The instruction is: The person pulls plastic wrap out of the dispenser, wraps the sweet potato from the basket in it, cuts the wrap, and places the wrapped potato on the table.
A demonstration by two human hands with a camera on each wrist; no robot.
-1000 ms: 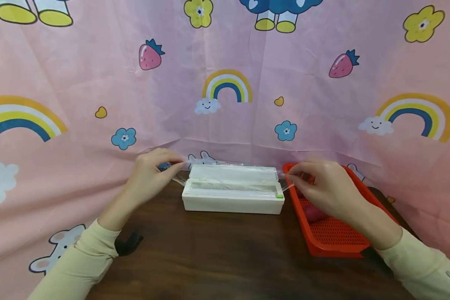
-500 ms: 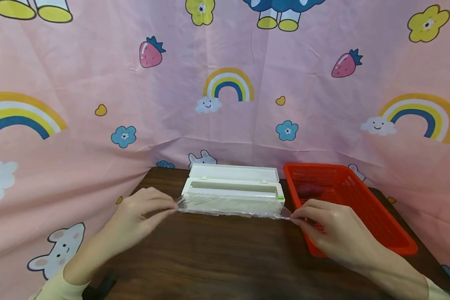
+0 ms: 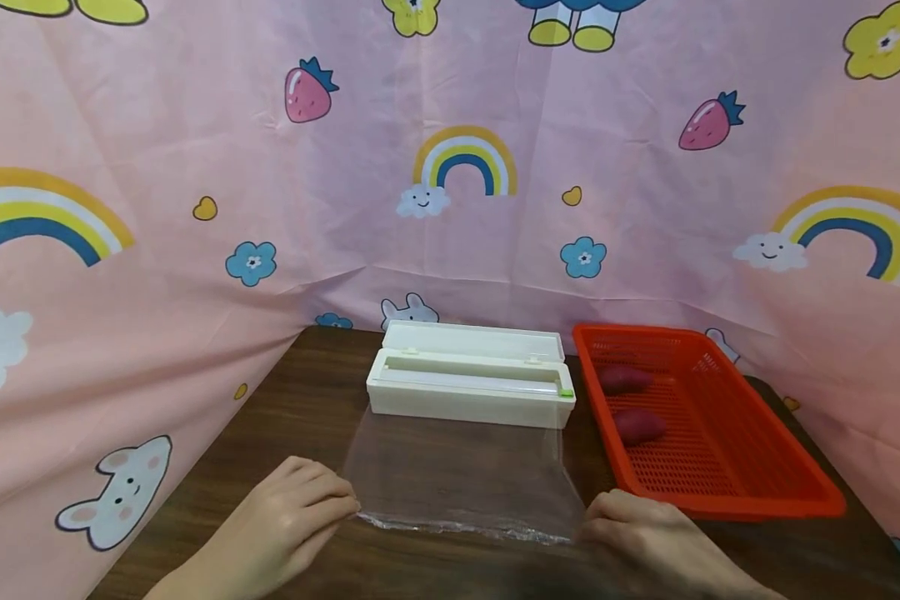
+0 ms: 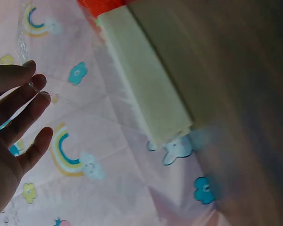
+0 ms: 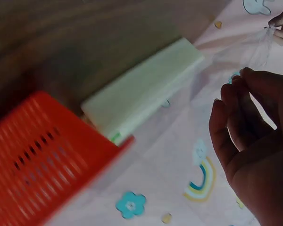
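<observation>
A sheet of clear plastic wrap [image 3: 465, 471] stretches from a white wrap dispenser box [image 3: 468, 408] toward the near side of the table. My left hand [image 3: 288, 521] pinches the left corner of its crinkled front edge between thumb and fingers. At the opposite corner, my right hand [image 3: 645, 533] pinches the wrap too. The box lid [image 3: 472, 340] stands open at the back, and the roll [image 3: 468, 382] shows inside. In the left wrist view, thumb and fingertips [image 4: 33, 82] meet at the film. The right wrist view has thumb and index finger together on it.
A red plastic basket [image 3: 727, 504] stands right of the box, with two purplish-red oblong items [image 3: 637, 425] in its left part. The dark wooden table [image 3: 292, 400] backs onto a pink patterned cloth [image 3: 330, 208].
Both hands have come from behind the box over its front and down toward me, drawing out a longer sheet of wrap. Box and basket stay in place.
</observation>
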